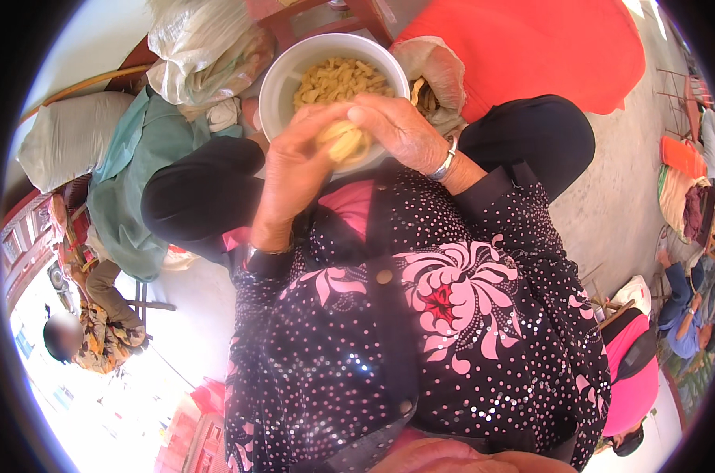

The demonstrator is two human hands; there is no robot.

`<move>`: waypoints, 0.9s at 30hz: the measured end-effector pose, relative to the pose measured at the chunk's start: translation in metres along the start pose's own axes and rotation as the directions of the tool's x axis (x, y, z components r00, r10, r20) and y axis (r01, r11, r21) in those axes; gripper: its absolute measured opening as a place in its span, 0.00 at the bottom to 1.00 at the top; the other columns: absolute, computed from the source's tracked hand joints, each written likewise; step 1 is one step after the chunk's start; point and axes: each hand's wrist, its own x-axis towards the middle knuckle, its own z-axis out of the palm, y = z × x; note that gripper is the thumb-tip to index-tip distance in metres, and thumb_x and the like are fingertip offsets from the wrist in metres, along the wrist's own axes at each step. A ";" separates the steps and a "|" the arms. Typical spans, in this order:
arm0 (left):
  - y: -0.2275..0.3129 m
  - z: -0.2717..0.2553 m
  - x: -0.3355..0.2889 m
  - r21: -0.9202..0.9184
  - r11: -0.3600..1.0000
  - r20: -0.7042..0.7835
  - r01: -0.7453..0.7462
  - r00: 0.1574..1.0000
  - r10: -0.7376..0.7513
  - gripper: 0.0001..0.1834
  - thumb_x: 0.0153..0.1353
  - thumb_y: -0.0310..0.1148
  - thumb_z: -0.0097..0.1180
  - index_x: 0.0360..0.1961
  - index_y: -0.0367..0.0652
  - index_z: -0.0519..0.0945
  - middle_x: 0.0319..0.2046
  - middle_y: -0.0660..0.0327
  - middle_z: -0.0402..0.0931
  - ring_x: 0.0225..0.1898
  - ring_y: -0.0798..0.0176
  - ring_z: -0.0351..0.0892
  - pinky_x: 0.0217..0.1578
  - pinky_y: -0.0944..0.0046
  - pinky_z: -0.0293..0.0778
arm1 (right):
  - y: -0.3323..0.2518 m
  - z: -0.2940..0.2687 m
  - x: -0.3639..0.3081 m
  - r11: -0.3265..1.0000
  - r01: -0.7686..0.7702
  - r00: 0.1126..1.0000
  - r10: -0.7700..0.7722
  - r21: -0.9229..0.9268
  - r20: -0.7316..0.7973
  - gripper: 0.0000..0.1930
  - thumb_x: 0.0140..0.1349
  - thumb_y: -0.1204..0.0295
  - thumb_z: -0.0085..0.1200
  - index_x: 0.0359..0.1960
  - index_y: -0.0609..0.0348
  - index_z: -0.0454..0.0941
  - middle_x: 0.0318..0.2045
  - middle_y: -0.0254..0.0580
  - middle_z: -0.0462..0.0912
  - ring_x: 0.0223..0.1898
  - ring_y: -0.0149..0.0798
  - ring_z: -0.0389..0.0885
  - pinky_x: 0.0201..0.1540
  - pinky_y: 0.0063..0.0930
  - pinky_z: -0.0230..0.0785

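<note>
We see a pale yellow piece (343,142) held between the two hands, over the near side of a white bowl (275,87). Its ridges and what seems to be its long axis run on a slant, the lower end pointing left and back toward the body, the upper end pointing right and away toward the bowl's far side. Fingers cover part of it, so we cannot tell its full length or which end is the tip.

The left hand (301,150) has its grip closed around the piece, thumb on the near side and fingers curving over the far side, with little gap left between. The right hand (405,132), a silvery bracelet (446,159) at its wrist, comes in from the other side with bent fingers. Its fingertips meet the left fingers at the piece's upper edge; we cannot tell whether its own grip has hold of anything.

Beyond the hands, we see many small yellow chunks (342,79) heaped in the bowl, lying at mixed angles. Just right of the bowl stands a pale sack (444,67) with dry tan strips (425,96) in its mouth, and next to that a broad red cloth (539,51). A whitish plastic sack (204,55) slumps to the bowl's left.
</note>
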 end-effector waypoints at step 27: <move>0.002 -0.005 0.006 -0.836 0.524 0.034 0.165 0.967 -0.251 0.27 0.70 0.49 0.34 0.45 0.33 0.73 0.37 0.58 0.67 0.29 0.67 0.67 0.40 0.58 0.76 | 0.015 -0.022 -0.010 0.985 -0.133 0.940 0.092 -0.106 -0.327 0.17 0.67 0.58 0.47 0.30 0.60 0.75 0.22 0.30 0.70 0.25 0.24 0.66 0.30 0.20 0.62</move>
